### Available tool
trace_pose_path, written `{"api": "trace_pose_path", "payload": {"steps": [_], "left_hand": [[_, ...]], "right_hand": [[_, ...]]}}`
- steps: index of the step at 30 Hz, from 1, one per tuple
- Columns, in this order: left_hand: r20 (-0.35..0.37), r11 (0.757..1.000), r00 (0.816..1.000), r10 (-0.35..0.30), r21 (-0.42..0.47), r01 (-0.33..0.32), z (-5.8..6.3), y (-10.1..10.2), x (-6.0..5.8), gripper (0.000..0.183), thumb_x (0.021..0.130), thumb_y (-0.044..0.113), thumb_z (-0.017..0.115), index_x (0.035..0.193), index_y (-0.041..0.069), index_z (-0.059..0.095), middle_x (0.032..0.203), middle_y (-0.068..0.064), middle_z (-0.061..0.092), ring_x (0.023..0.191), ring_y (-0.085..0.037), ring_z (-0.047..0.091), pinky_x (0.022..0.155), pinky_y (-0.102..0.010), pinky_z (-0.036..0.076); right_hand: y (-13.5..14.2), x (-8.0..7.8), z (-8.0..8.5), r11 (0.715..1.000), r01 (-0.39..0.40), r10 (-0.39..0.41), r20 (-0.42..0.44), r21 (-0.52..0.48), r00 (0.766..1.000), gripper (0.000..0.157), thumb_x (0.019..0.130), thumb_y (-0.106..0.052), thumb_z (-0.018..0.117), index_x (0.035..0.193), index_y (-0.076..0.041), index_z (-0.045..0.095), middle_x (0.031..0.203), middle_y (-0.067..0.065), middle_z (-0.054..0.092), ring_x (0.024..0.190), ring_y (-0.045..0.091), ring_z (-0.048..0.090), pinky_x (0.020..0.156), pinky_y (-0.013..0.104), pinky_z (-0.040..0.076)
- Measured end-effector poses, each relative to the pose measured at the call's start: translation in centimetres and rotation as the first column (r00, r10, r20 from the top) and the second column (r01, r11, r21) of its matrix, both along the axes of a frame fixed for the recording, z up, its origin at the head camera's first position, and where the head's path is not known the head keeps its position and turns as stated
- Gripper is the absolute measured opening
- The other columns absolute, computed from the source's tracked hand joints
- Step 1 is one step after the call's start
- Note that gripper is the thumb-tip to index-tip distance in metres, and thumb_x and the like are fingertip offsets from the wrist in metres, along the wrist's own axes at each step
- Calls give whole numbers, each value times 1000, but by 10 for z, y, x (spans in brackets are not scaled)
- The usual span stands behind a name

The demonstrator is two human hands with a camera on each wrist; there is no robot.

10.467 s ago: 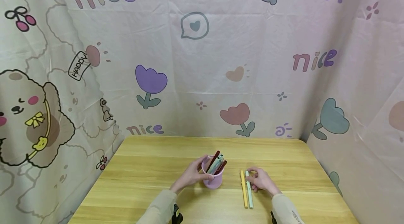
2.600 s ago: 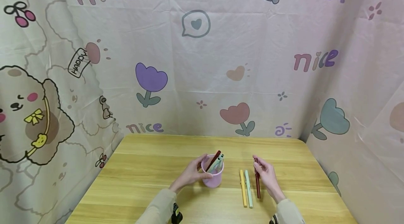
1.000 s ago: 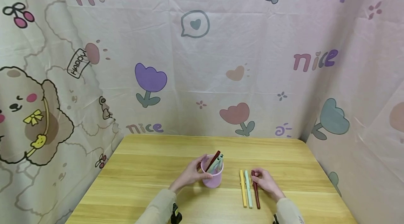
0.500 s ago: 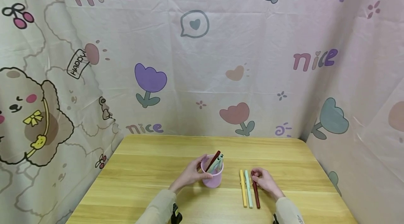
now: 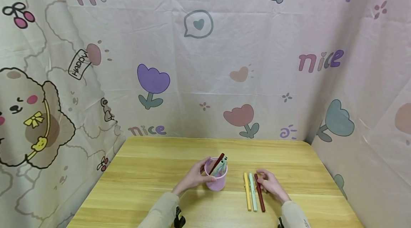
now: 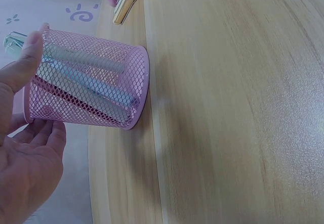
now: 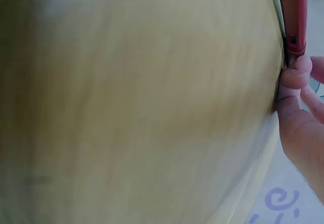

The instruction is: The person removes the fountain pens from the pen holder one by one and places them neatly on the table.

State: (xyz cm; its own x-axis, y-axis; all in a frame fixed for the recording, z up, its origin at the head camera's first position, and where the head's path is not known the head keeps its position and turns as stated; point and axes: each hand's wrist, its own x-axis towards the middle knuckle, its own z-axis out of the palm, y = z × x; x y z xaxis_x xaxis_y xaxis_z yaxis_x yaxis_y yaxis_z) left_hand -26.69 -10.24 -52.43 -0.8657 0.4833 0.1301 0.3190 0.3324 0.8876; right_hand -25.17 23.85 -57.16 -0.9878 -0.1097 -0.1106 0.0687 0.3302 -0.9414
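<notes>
My left hand [image 5: 192,176] holds the pink mesh pen cup [image 5: 216,185] around its side, thumb toward the front near the rim. In the left wrist view the cup [image 6: 91,77] stands on the table with a dark red pen and pale green pens visible through the mesh. On the table to the right, a yellow pen [image 5: 247,192], a pale green pen [image 5: 253,192] and a dark red pen [image 5: 260,197] lie side by side. Bent fingers of my right hand [image 5: 271,185] are beside the upper end of the dark red pen [image 7: 296,11], its tip now uncovered.
The wooden table [image 5: 154,163] ends at a patterned cloth backdrop [image 5: 192,78], which also hangs along the left and right sides. Beige sleeves [image 5: 162,210] cover both arms, and a dark device [image 5: 179,217] sits on the left wrist.
A dark red pen has come out of the cup and lies right of the pale green one. Over the last half second, the right fingers loosened and drew slightly off its upper end.
</notes>
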Motion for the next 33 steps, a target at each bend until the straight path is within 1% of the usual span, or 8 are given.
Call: {"api": "trace_pose_path", "payload": {"steps": [5, 10, 17, 23, 28, 33], "left_hand": [[2, 1000, 1000, -2, 10, 2, 0, 0, 0, 92, 85, 17, 81, 152, -13, 26, 155, -33, 37, 142, -48, 43, 118, -56, 38], [-3, 1000, 1000, -11, 10, 11, 0, -1, 0, 93, 84, 17, 82, 152, -14, 26, 155, -34, 37, 142, -48, 43, 118, -57, 38], [1, 1000, 1000, -14, 9, 14, 0, -1, 0, 93, 85, 18, 81, 152, -14, 25, 156, -34, 36, 143, -49, 41, 118, -58, 37], [-1, 1000, 1000, -12, 2, 12, 1, 0, 0, 94, 85, 20, 81, 152, -15, 25, 155, -35, 36, 142, -50, 41, 118, -59, 37], [5, 1000, 1000, -9, 4, 9, 1, 0, 0, 93, 86, 18, 81, 152, -14, 25, 156, -34, 36, 142, -49, 42, 118, -58, 38], [2, 1000, 1000, -4, -2, 4, 0, 0, 0, 92, 86, 17, 81, 153, -13, 26, 156, -33, 37, 142, -48, 42, 118, -57, 38]], "right_hand": [[3, 1, 1, 998, -55, 55, 0, 2, 998, 58, 91, 2, 61, 142, 18, 39, 83, 4, 53, 59, 7, 48, 48, 14, 41], [4, 0, 1, 996, -84, 85, -17, 16, 996, 59, 91, 1, 63, 142, 19, 39, 82, 4, 53, 60, 7, 48, 49, 15, 42], [4, 1, 2, 996, -87, 87, -15, 15, 996, 59, 89, 5, 63, 141, 19, 40, 80, 4, 53, 58, 6, 47, 49, 14, 41], [4, 0, 1, 996, -90, 90, -16, 3, 996, 58, 89, 5, 62, 140, 20, 39, 79, 4, 53, 58, 6, 48, 49, 14, 41], [5, 0, 1, 996, -86, 86, -28, -7, 996, 58, 90, 4, 62, 140, 22, 38, 79, 4, 53, 57, 7, 48, 48, 15, 42], [4, 1, 1, 997, -74, 74, -5, -15, 997, 58, 90, 5, 62, 141, 20, 38, 80, 4, 52, 57, 8, 47, 48, 15, 43]]}}
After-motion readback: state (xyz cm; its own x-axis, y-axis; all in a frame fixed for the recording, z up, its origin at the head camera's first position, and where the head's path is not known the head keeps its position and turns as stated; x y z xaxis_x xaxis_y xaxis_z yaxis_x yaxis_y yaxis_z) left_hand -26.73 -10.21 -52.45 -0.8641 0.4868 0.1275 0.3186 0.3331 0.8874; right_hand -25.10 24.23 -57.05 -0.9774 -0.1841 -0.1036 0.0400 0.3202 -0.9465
